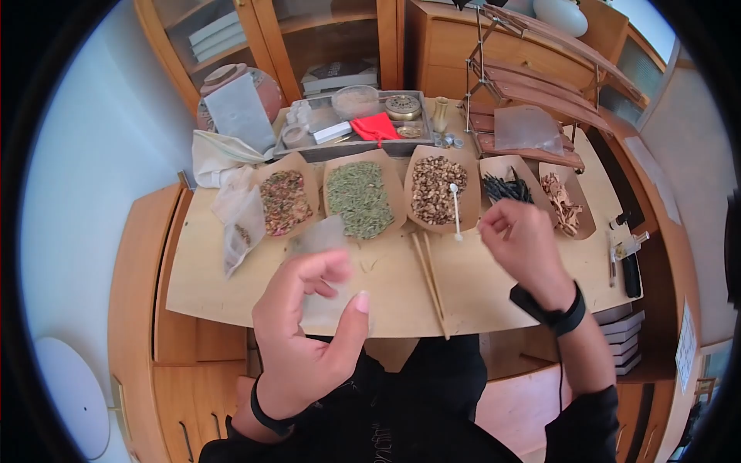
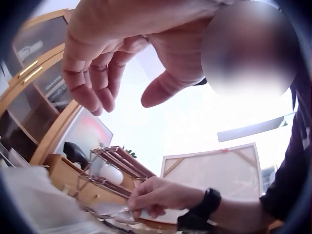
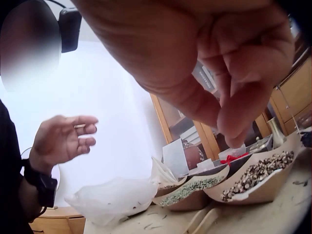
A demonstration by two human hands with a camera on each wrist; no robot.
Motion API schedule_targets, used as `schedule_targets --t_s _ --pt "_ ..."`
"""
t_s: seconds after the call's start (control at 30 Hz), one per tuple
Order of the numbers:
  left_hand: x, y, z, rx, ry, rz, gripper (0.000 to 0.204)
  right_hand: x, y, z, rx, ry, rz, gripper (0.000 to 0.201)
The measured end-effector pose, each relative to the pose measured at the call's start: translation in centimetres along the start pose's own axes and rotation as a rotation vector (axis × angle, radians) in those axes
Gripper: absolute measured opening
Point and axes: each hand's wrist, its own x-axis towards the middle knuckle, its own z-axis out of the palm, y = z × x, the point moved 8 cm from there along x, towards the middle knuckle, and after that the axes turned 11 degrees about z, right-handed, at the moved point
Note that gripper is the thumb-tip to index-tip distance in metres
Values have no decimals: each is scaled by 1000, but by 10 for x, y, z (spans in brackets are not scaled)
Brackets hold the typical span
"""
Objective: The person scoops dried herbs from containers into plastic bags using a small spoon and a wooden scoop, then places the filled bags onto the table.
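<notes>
My left hand (image 1: 309, 316) hovers over the near edge of the table, thumb apart from its bent fingers, nothing between them. Beneath it lies a translucent bag (image 1: 328, 231), partly hidden by the hand. My right hand (image 1: 525, 247) is raised in front of a paper tray of dark dried strips (image 1: 505, 185). Its fingers are loosely curled with the tips close together, and no object shows in them. Nearest to its left, a small white spoon (image 1: 456, 212) leans across a paper tray of brown chopped pieces (image 1: 441, 189). Wooden tongs (image 1: 429, 282) lie on the table between the hands.
Paper trays hold dried petals (image 1: 285, 202), green herb (image 1: 360, 199) and pale shavings (image 1: 561, 202). A filled mesh bag (image 1: 241, 220) sits at left. Behind stand a grey wooden tray (image 1: 351, 147) with a red pouch (image 1: 376, 126) and a folding wooden rack (image 1: 532, 92). Small bottles (image 1: 631, 245) stand right.
</notes>
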Motion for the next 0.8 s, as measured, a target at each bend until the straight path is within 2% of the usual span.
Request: schedule_targets --t_s 0.03,0.1,0.17,0.23,0.27,0.33,0.37,0.4,0.5,0.57,0.6,0.67,0.7,0.73,0.77,0.8 --pt "7 3 10 -50 67 61 9 -2 5 3 22 -11 25 7" --pt "17 0 35 -64 48 -3 5 -5 11 7 74 -16 46 10" --pt "21 -2 52 -82 17 -60 7 -7 18 10 53 -39 71 12" --pt "24 -13 65 2 -42 -236 13 -5 18 7 1 -78 97 19" --pt "29 -12 71 -8 -51 -222 13 0 23 1 -3 -61 103 19" --pt "32 -9 82 9 -115 -216 18 13 31 -19 -98 98 20 20" --pt "34 -8 87 2 -119 -200 18 21 35 -35 -63 172 12 19" --pt "35 -6 91 -12 -106 -155 19 30 43 -48 -86 179 88 16" --pt "35 -6 104 -24 -78 -64 20 59 62 -76 -190 333 16 14" --pt "31 -6 108 -21 -65 -27 19 85 86 -76 -225 341 73 17" --pt "28 -11 111 -72 -54 -62 18 95 85 -75 -234 350 59 17" --pt "25 -12 110 -123 -33 -84 17 112 122 -69 -52 261 502 35" --pt "24 -7 111 -104 -37 -40 15 123 127 -66 -50 271 489 35" --pt "25 -1 111 -85 -42 3 14 131 140 -67 3 303 549 45" --pt "25 1 111 -104 -57 -44 11 139 157 -66 57 330 610 55" --pt "23 3 110 -104 -52 -36 11 149 169 -64 57 336 602 55"
